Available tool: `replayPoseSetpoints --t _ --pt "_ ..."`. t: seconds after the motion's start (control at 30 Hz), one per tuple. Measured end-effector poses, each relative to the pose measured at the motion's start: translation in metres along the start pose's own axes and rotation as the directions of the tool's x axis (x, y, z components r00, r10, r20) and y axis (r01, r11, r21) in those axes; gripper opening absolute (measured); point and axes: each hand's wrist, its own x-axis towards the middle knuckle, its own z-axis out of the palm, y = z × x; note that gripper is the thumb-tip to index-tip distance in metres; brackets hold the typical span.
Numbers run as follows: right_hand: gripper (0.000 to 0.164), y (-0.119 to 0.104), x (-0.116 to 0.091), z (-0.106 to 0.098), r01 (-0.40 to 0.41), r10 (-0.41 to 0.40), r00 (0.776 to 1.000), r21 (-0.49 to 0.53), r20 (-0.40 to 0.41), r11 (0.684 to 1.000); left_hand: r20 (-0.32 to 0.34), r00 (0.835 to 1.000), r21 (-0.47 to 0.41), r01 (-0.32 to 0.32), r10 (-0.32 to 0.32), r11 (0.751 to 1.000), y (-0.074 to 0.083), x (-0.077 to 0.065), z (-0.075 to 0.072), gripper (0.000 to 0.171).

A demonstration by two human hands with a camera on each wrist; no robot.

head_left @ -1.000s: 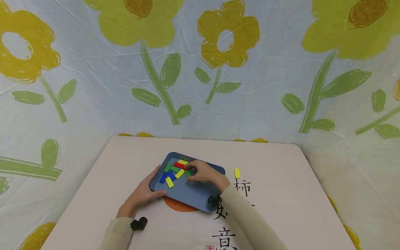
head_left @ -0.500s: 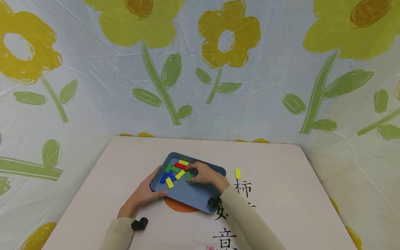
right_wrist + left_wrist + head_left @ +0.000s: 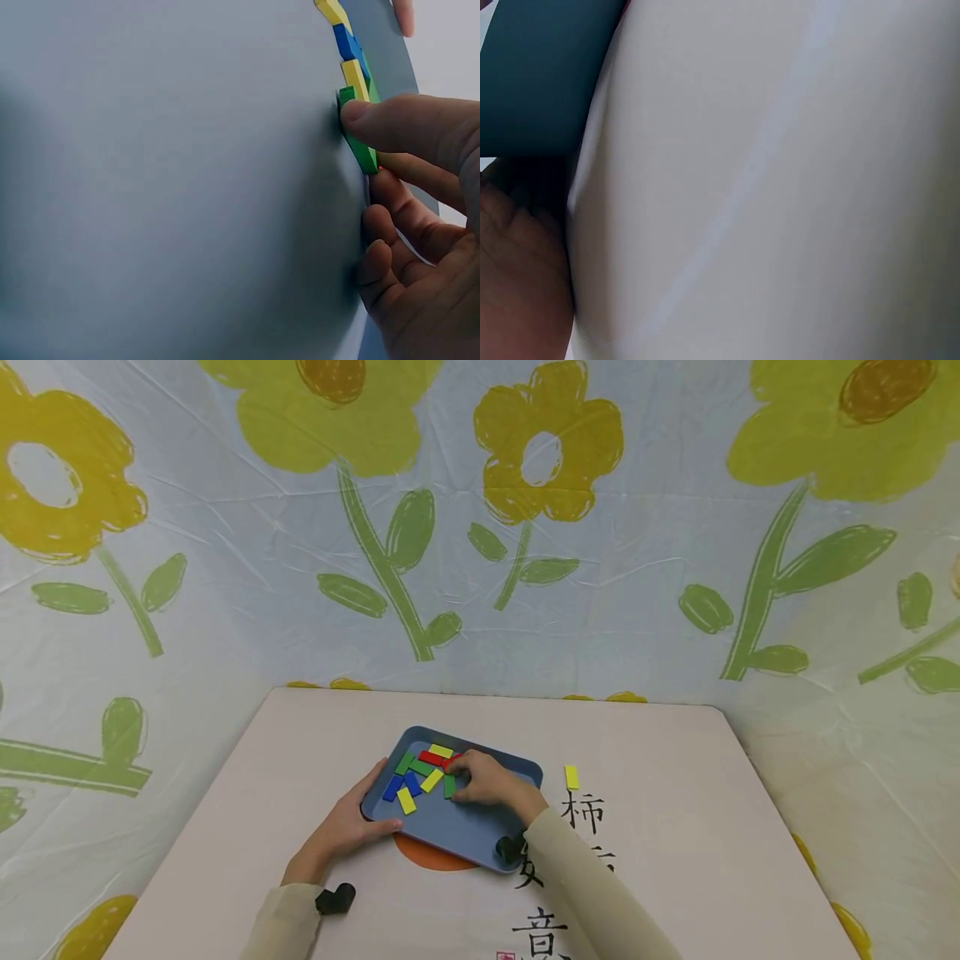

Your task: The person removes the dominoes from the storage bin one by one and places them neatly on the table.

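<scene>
Left hand (image 3: 343,825): clamped on blue tray (image 3: 457,827), lower middle
Right hand (image 3: 489,779): on green block (image 3: 448,788), can't tell if pinching tbh
Loose yellow block (image 3: 572,777): surface (image 3: 675,827), right of center

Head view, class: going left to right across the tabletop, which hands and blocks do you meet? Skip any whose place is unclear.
Left hand, rightmost blue block, yellow block just right of it, right hand, lone yellow block farther right.
</scene>
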Motion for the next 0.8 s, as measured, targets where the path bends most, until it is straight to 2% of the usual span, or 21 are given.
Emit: replayPoseSetpoints --t 0.17,0.33,0.57,0.8 --pt "0.043 -0.001 -0.006 -0.005 -0.010 0.010 1.000 -0.003 0.001 1.000 0.008 1.000 -0.007 0.014 -0.014 1.000 0.001 -0.001 0.001 0.110" --pt "0.046 -0.002 -0.016 -0.018 -0.041 0.041 0.999 0.002 -0.004 0.999 0.015 1.000 -0.007 0.017 -0.017 1.000 0.001 -0.001 0.001 0.109" --pt "0.042 0.008 -0.038 -0.047 -0.037 0.038 0.995 0.011 -0.088 0.999 0.010 1.000 -0.003 -0.002 0.002 1.000 -0.002 0.000 0.001 0.109" --pt "0.043 0.030 -0.068 -0.071 -0.081 0.088 0.984 0.053 -0.154 0.995 0.009 1.000 0.002 -0.004 0.004 1.000 -0.003 -0.001 0.001 0.109"
